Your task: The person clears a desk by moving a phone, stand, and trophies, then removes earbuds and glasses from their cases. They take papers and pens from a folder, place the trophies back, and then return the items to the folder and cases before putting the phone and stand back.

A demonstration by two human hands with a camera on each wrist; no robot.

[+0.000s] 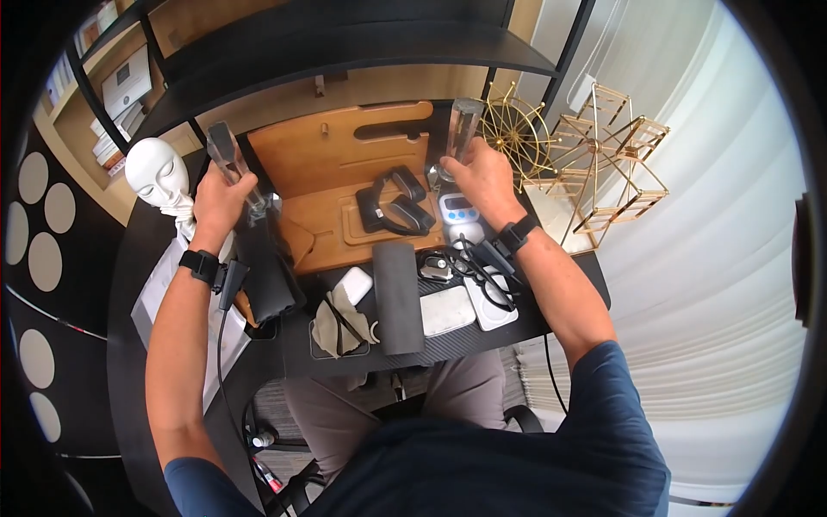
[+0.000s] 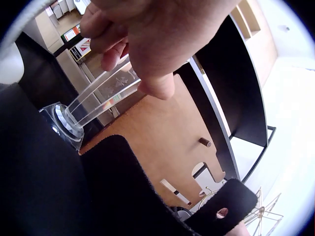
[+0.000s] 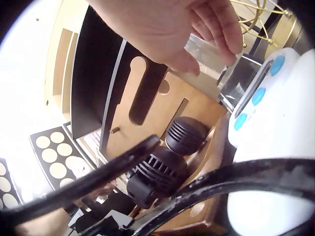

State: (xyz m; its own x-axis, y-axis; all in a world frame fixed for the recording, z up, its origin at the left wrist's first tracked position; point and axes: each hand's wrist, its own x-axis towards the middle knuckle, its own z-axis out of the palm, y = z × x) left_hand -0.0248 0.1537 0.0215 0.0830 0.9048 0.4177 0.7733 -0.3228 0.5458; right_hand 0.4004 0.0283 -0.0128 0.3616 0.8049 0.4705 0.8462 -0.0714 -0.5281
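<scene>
My left hand (image 1: 220,200) grips an upright clear column (image 1: 224,145) at the left side of the wooden stand (image 1: 301,155). In the left wrist view, thumb and fingers of the hand (image 2: 162,44) curl round the column (image 2: 91,102), which rises from a faceted clear base (image 2: 67,122). My right hand (image 1: 487,179) holds a second clear column (image 1: 463,125) at the stand's right side. The right wrist view has that hand (image 3: 167,34) around the column (image 3: 209,58), partly hidden by the fingers, with its base (image 3: 238,81) beside a white device (image 3: 246,108).
Black headphones (image 1: 396,205) lie on the stand. Before it are a dark grey roll (image 1: 398,297), a beige cloth (image 1: 338,327), white boxes (image 1: 446,311) and black glasses (image 1: 495,295). A white mask figure (image 1: 158,172) stands left; gold wire wheels (image 1: 594,146) stand right.
</scene>
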